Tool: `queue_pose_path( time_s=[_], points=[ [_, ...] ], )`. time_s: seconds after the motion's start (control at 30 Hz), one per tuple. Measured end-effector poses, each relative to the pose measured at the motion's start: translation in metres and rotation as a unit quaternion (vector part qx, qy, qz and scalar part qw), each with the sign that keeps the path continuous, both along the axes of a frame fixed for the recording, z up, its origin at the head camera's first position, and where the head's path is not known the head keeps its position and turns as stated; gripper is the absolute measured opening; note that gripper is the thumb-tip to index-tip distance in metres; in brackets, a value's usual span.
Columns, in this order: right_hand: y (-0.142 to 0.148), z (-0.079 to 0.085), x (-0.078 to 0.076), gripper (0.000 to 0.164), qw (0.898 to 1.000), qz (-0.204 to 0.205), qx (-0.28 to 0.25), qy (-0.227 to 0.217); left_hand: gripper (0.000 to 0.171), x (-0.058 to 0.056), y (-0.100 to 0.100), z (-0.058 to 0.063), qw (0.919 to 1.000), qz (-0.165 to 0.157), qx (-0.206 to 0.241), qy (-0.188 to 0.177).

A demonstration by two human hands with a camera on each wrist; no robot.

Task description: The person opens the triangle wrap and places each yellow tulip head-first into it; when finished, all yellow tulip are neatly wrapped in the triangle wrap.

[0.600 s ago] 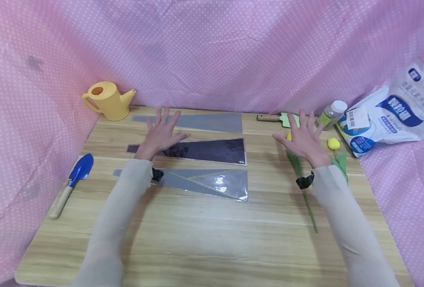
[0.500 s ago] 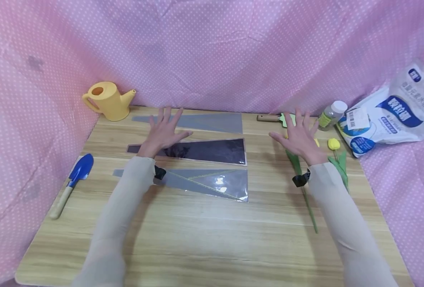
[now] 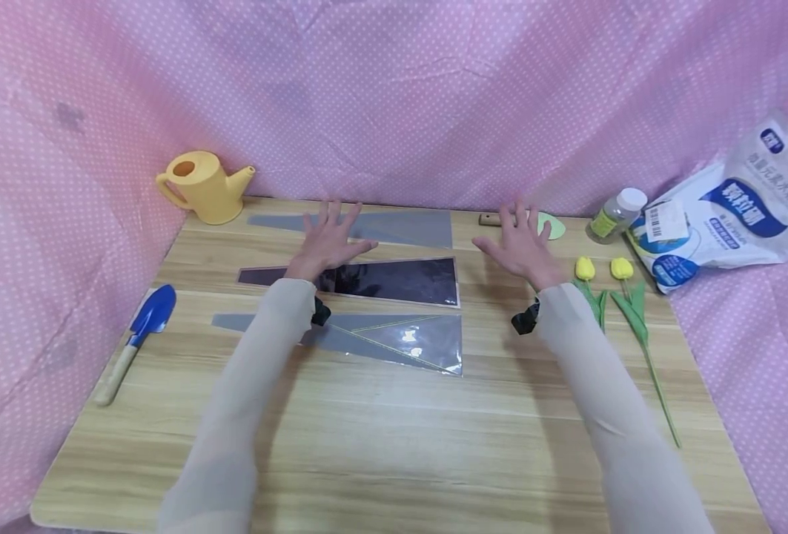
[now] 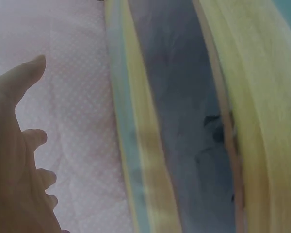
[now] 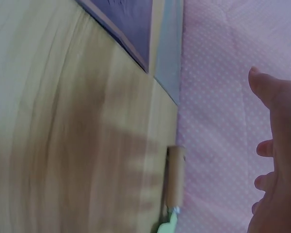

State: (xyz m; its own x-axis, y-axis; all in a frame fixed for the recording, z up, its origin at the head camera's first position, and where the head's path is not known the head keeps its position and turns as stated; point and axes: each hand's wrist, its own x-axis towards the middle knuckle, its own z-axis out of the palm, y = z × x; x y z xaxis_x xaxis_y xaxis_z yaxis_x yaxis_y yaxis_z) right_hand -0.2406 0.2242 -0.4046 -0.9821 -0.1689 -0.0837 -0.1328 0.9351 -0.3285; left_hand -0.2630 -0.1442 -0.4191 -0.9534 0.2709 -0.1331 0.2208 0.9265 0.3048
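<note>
Fingers spread, my left hand is held over a dark tapered sheet and a grey tapered sheet behind it. My right hand, also spread, is above the table, nearest a trowel with a pale green blade and short wooden handle. Neither hand holds anything. A second grey sheet with yellow lines lies nearer the front, partly covered by the left sleeve. Two yellow artificial tulips lie right of the right hand, one stem hidden by the sleeve.
At the back left stands a yellow watering can. A blue trowel lies along the left edge. A white-capped bottle and a white printed bag are at the back right. Pink dotted cloth hangs behind the table.
My left hand has moved right over the sheets. My right hand has moved left toward the middle, uncovering the tulip heads and the green blade's tip. The objects have stayed put.
</note>
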Motion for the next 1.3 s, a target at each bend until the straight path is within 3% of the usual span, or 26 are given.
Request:
queue_pose_path(
  time_s=[0.27, 0.7, 0.97, 1.3],
  points=[
    [-0.018, -0.015, -0.012, 0.093, 1.0, 0.0, 0.005, -0.005, 0.086, -0.008, 0.017, -0.014, 0.9999, 0.0, -0.003, -0.01],
    [-0.034, -0.038, -0.028, 0.088, 0.997, 0.0, -0.035, -0.067, 0.086, -0.018, 0.047, -0.031, 0.9982, -0.027, -0.044, -0.032],
    [-0.035, -0.047, -0.033, 0.083, 0.993, 0.002, -0.05, -0.107, 0.085, -0.02, 0.06, -0.045, 0.9973, -0.033, -0.038, -0.054],
    [-0.045, -0.056, -0.032, 0.069, 0.995, -0.016, -0.034, -0.093, 0.086, -0.018, 0.075, -0.051, 0.9967, -0.051, -0.035, -0.053]
  ],
)
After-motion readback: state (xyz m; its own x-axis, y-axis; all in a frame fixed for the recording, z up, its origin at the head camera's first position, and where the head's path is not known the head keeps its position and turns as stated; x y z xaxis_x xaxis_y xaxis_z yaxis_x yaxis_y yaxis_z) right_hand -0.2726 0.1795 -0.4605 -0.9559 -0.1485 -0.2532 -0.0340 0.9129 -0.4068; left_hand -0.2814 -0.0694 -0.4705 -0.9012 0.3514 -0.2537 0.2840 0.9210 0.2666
